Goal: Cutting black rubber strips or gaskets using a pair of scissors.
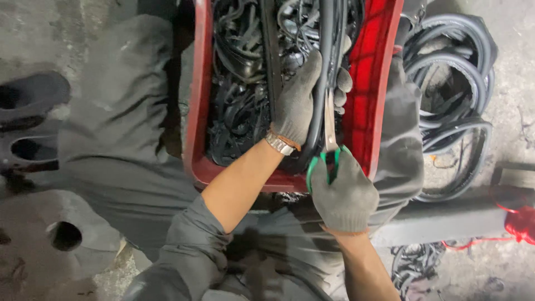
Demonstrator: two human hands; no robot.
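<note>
Grey knit gloves on both hands here. The left hand [298, 100] has its fingers curled tight around a black rubber strip [319, 95], holding it over the red plastic crate [373, 72] that sits between the person's knees, full of black rubber scraps [239, 100]. The right hand [343, 195] grips green-handled scissors [330, 150], fingers closed through the loops, blades up against the strip. More rubber hoops [457, 83] lie on the floor to the right.

The floor [512, 50] is rough grey concrete, stained and dusty. Dark metal castings with round holes [61, 234] lie at the left. A grey steel bar [446, 220] crosses at the right, red string [521, 223] knotted around it. Light is dim and even.
</note>
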